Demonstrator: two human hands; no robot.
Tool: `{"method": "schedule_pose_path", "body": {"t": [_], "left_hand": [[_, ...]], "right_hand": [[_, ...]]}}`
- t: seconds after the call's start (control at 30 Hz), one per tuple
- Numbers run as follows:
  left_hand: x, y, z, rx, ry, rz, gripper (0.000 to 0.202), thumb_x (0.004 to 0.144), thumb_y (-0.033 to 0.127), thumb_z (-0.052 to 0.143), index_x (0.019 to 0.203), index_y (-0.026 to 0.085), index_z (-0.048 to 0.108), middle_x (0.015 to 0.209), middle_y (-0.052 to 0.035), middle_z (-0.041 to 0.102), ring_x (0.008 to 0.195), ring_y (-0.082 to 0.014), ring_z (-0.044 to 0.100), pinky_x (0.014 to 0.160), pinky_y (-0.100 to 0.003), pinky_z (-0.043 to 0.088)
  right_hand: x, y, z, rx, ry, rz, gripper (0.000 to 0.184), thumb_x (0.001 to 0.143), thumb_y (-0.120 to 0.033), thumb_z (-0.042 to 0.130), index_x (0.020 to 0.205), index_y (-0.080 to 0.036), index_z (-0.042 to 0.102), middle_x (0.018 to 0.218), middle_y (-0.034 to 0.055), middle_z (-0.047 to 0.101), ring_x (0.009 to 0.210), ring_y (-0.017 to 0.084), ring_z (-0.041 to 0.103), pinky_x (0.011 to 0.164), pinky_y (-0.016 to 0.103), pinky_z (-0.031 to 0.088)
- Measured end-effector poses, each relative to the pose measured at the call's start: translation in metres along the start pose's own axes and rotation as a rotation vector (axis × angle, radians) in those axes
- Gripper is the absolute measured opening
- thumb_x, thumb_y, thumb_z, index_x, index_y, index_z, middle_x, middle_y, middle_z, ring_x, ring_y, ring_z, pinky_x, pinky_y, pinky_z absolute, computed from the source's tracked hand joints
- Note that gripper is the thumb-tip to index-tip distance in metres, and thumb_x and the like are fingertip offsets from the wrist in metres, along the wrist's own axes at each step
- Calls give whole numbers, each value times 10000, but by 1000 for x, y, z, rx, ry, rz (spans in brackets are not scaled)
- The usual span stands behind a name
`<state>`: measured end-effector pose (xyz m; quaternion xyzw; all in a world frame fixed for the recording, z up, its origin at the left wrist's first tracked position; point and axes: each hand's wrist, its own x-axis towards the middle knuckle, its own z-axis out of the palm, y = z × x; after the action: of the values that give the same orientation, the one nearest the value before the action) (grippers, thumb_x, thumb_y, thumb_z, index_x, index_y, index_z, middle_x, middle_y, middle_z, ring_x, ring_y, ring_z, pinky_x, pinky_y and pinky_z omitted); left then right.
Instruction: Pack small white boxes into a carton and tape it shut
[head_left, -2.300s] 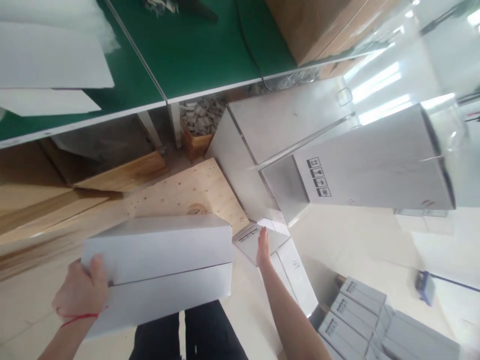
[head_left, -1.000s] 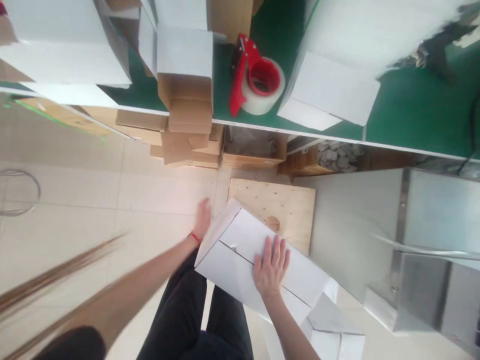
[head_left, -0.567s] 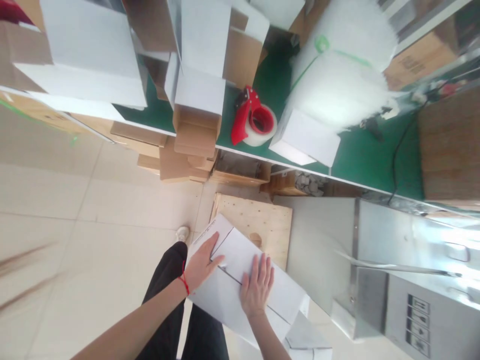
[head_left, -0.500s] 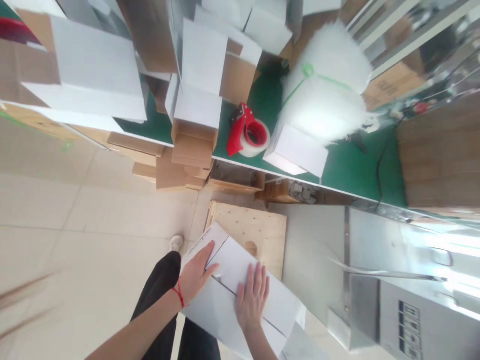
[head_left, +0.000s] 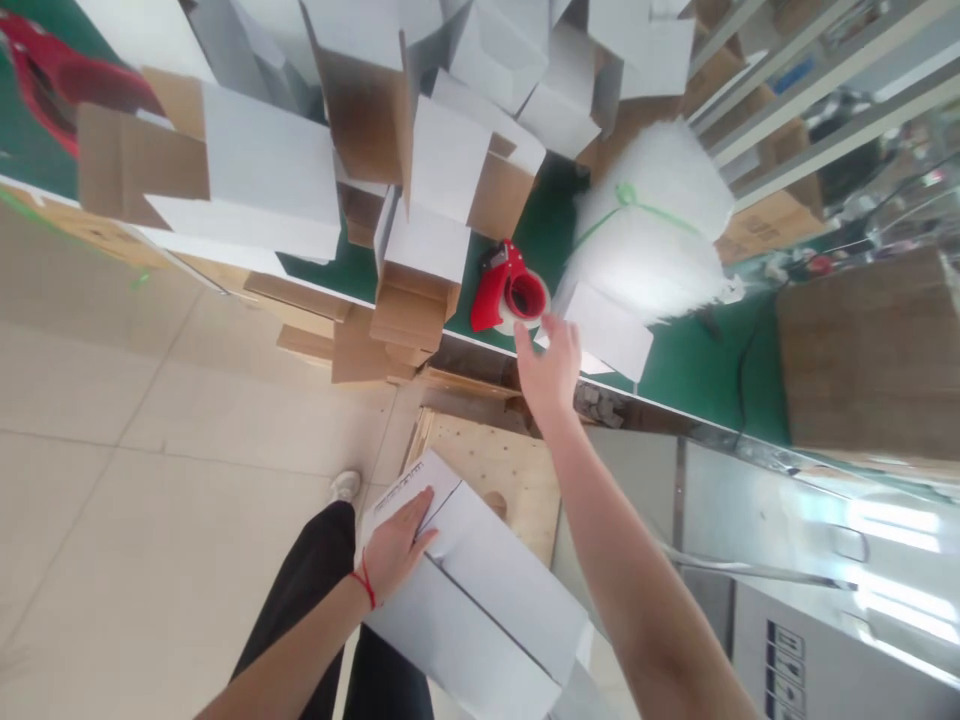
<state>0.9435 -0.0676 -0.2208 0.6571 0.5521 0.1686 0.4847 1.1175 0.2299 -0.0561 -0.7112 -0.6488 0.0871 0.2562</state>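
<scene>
Beneath my left hand [head_left: 399, 552] lies a white cardboard box [head_left: 480, 590] with its top flaps folded down along a dark seam. The left palm rests flat on the flaps, fingers stretched out, a red cord round the wrist. My right hand [head_left: 550, 368] reaches over the front edge of the green table [head_left: 675, 375], fingers apart and holding nothing. Just beyond its fingertips lies a red tape dispenser [head_left: 501, 290] with a roll of clear tape. A small white box [head_left: 611, 330] is close to the right of that hand.
Open white cartons [head_left: 270, 165] crowd the table's left and back. Green-tied white packing material [head_left: 645, 220] sits behind the small box, and a brown carton [head_left: 855, 350] stands at right. A wooden board [head_left: 480, 450] is under the box. Another red dispenser [head_left: 75, 80] lies far left.
My right hand has lifted off the white box and moved forward to the table edge beside the tape dispenser. My left hand stays on the box. The view has shifted slightly.
</scene>
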Motion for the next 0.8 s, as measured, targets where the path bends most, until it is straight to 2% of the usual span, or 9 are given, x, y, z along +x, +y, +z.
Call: {"method": "schedule_pose_path", "body": {"t": [0.07,0.17,0.3,0.4,0.5,0.6,0.63,0.7,0.8], "left_hand": [[0,2,-1,-25,-20,-10,604,1026,491,425,1538,172,441,1546,-131,516,1405,-256,535,1189,-428,456],[0,4,0,-56,-36,-27,633,1025,522,406,1536,150,442,1555,-148,498,1424,-267,512,1205,-445,435],[-1,4,1,-76,-47,-42,659,1018,538,410,1531,126,444,1563,-162,481,1437,-281,495,1217,-460,416],[0,4,1,-90,-50,-45,671,1017,543,413,1524,104,451,1558,-174,486,1439,-290,492,1223,-463,406],[0,5,1,-105,-42,-52,671,1015,549,412,1528,118,446,1557,-170,491,1433,-292,499,1221,-469,408],[1,6,1,-105,-46,-59,681,1013,561,402,1530,120,442,1562,-160,489,1439,-285,493,1224,-454,402],[1,6,1,-105,-48,-60,684,1012,566,398,1528,120,445,1562,-158,489,1441,-283,490,1225,-449,400],[2,6,1,-103,-53,-67,692,1011,574,389,1527,116,446,1562,-156,490,1443,-280,488,1226,-445,397],[2,7,-1,-97,-73,-92,712,1005,591,382,1533,116,436,1567,-154,484,1444,-285,486,1224,-454,396]], "right_hand": [[46,-17,25,-74,-175,88,376,921,-412,668,1065,-65,679,1074,187,671,1086,337,643,989,550,506],[79,-30,57,-94,-302,174,350,883,-327,700,1031,-11,669,1088,212,655,1143,371,634,1000,607,475],[86,-35,76,-92,-282,294,381,883,-273,695,1124,16,632,1195,251,623,1220,392,609,1012,631,462],[73,-34,67,-109,-233,310,420,854,-283,744,1136,8,636,1194,253,640,1216,385,615,1024,604,475],[32,-23,34,44,-196,286,488,847,-394,751,1151,-28,649,1136,220,687,1135,360,658,977,571,527],[-42,0,-19,369,-246,315,538,847,-552,708,1118,-88,680,1008,151,733,969,310,714,852,490,597],[-72,9,-38,466,-306,364,553,803,-583,747,1070,-102,695,953,135,741,894,296,724,801,459,610],[-136,27,-75,603,-528,532,572,690,-607,840,965,-120,715,844,113,744,748,273,717,695,413,611],[-221,48,-114,689,-835,726,525,666,-603,857,880,-141,726,751,74,726,683,237,683,641,350,570]]}}
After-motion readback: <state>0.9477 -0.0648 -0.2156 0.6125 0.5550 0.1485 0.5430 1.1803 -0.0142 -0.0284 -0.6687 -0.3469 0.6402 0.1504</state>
